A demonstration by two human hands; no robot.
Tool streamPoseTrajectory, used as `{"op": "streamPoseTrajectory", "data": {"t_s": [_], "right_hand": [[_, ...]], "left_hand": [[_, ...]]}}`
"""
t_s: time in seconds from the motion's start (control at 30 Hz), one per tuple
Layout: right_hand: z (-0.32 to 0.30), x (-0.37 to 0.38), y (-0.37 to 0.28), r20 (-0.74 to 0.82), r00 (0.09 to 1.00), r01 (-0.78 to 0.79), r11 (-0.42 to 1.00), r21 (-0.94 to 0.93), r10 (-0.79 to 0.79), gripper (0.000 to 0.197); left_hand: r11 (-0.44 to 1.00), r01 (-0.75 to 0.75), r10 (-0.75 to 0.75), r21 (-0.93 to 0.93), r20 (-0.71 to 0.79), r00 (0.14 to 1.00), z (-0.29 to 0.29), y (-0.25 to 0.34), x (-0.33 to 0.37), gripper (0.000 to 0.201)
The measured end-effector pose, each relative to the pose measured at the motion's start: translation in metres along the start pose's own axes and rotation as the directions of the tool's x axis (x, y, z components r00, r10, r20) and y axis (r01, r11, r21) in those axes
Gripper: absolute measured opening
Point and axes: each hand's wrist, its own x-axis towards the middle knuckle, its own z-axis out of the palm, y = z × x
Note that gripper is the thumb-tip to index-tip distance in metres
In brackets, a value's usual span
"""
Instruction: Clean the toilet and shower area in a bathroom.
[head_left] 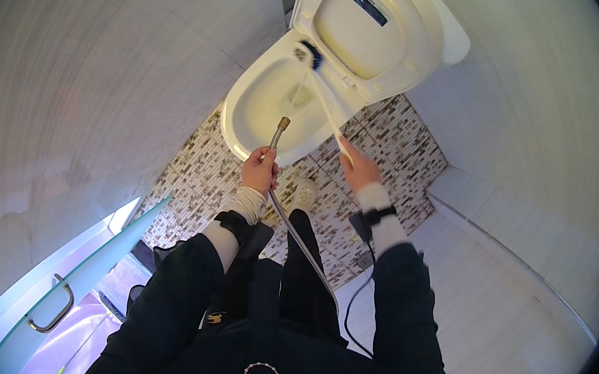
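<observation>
My left hand (261,170) is closed around a metal hose (300,241), just below its brass-coloured end (283,122). A thin stream of water runs from that end into the white toilet bowl (239,100). With my right hand (359,171) I grip the white handle of a toilet brush (332,110). Its dark blue and white head is at the bowl's rear rim, slightly blurred. The raised toilet seat and lid (361,36) lean back behind the bowl, with a dark blue label on the lid.
Pale walls (106,48) close in on both sides. Mosaic tile (403,144) covers the floor around the toilet. At lower left stands a glass door (89,265) with a metal handle (55,305). A light-coloured shoe (304,194) is near the bowl. A black cable (350,300) hangs from my right wrist.
</observation>
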Motion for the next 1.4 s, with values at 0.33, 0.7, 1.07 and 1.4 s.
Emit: {"op": "streamPoseTrajectory", "data": {"t_s": [0.33, 0.7, 1.07, 1.4], "right_hand": [[0.011, -0.106, 0.108, -0.06, 0.998, -0.008, 0.996, -0.084, 0.003, 0.043], [-0.004, 0.058, -0.005, -0.033, 0.998, 0.048, 0.999, -0.007, -0.048, 0.039], [0.017, -0.071, 0.072, 0.004, 1.0, -0.027, 0.995, -0.096, 0.028, 0.044], [0.0, -0.006, 0.038, -0.025, 0.999, 0.039, 0.99, -0.136, -0.042, 0.041]], "left_hand": [[0.999, -0.008, 0.009, -0.05, 0.017, 1.0, -0.003, -0.005, 0.0, 0.019], [0.99, -0.108, 0.103, -0.088, -0.06, 0.993, 0.011, -0.012, -0.002, 0.023], [0.975, -0.14, 0.132, -0.171, -0.056, 0.99, -0.001, -0.002, -0.01, 0.023], [0.988, -0.069, 0.079, -0.137, 0.076, 0.994, -0.001, -0.002, -0.018, 0.023]]}}
